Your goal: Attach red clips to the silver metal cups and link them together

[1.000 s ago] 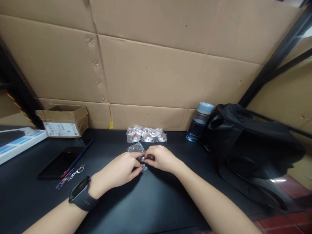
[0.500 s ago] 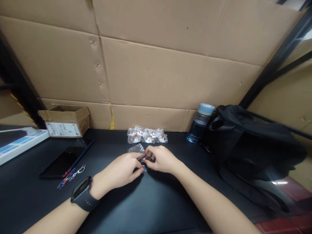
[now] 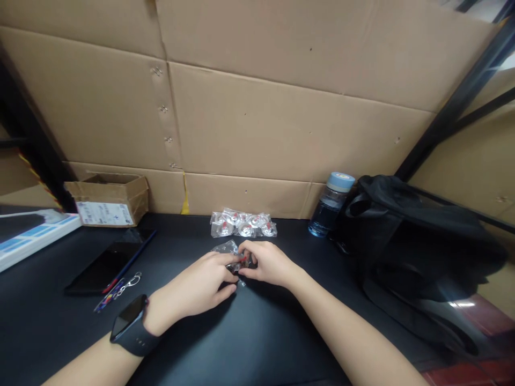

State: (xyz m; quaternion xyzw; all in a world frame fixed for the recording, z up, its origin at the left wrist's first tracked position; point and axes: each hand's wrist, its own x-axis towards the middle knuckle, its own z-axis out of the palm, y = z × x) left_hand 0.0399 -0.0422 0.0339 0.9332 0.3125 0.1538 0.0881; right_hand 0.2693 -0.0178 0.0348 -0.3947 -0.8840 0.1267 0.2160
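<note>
My left hand (image 3: pixel 199 287) and my right hand (image 3: pixel 269 264) meet over the black table (image 3: pixel 249 338). Both pinch a small dark part with a red spot (image 3: pixel 238 264) between their fingertips. A clear plastic wrapper (image 3: pixel 226 247) lies just behind the fingers, partly hidden. A black watch (image 3: pixel 129 325) sits on my left wrist. Farther back, a row of small clear packets with white and red parts (image 3: pixel 242 224) lies against the cardboard wall.
A blue-capped bottle (image 3: pixel 330 204) and a black backpack (image 3: pixel 418 241) stand at the right. At the left are a small cardboard box (image 3: pixel 108 197), a dark phone (image 3: pixel 108 261), pens with a key ring (image 3: pixel 116 287) and a white box (image 3: pixel 28 236). Cardboard sheets (image 3: pixel 261 107) close the back.
Both hands stayed together on the small part, with slight finger movement. My left forearm shifted a little toward me.
</note>
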